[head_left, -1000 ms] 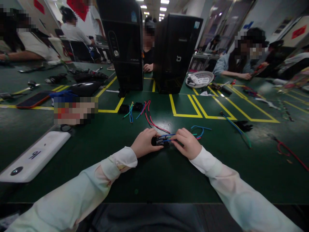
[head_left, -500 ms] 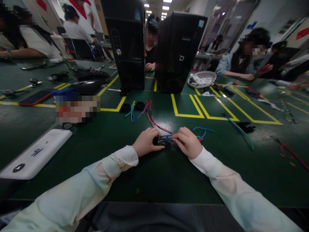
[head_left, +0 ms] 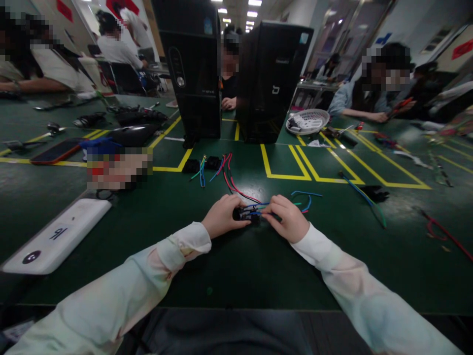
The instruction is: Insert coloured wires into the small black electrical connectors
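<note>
My left hand [head_left: 223, 216] is closed on a small black plastic part with wires [head_left: 253, 216], gripping its left end between thumb and fingers just above the green table. At its right end, the fingertips of my right hand [head_left: 287, 217] pinch the blue wires [head_left: 266, 204] that come out of the part. Loose ends of these wires, blue, green and red, stick out past my right hand. What exactly the black part is, I cannot make out. Beyond my hands lie two more black parts [head_left: 213, 162] with coloured wires, and a red and black wire pair [head_left: 236, 187].
Two black computer towers [head_left: 275, 79] stand at the back, with a person behind them. A white basket [head_left: 308, 121] sits to their right. On the left lie a white power bank [head_left: 59, 236] and a phone [head_left: 55, 150]. Another wired black part [head_left: 375, 194] lies right.
My right fingertips have shifted slightly on the wires, and the wire ends past that hand have moved a little left. My left hand keeps its hold on the black part.
</note>
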A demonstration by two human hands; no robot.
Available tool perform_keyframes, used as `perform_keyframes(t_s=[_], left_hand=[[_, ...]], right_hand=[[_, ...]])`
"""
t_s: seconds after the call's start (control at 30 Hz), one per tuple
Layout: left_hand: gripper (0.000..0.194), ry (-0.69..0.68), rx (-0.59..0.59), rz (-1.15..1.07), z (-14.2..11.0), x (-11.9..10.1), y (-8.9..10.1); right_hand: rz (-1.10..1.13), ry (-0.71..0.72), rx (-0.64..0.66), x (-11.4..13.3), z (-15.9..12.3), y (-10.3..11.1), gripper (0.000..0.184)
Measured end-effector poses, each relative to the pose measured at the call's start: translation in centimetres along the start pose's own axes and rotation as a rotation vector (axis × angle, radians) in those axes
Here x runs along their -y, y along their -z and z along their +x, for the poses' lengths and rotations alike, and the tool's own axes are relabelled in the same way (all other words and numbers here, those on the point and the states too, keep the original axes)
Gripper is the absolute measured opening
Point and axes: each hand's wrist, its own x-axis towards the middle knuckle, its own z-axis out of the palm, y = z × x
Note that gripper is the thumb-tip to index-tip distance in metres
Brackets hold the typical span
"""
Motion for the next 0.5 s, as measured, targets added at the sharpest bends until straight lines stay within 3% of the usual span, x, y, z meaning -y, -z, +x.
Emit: perform_keyframes(t_s=[0.33, 0.5], left_hand=[[0.032, -0.070, 0.054, -0.006, 0.07, -0.22, 0.22], [0.031, -0.047, 0.034, -0.028, -0.03, -0.28, 0.13]], right_hand=[[-0.107, -0.146, -0.041, 0.27, 0.49, -0.79, 0.009], [-0.048, -0.111, -0.023, 0.16, 0.30, -0.38, 0.009]])
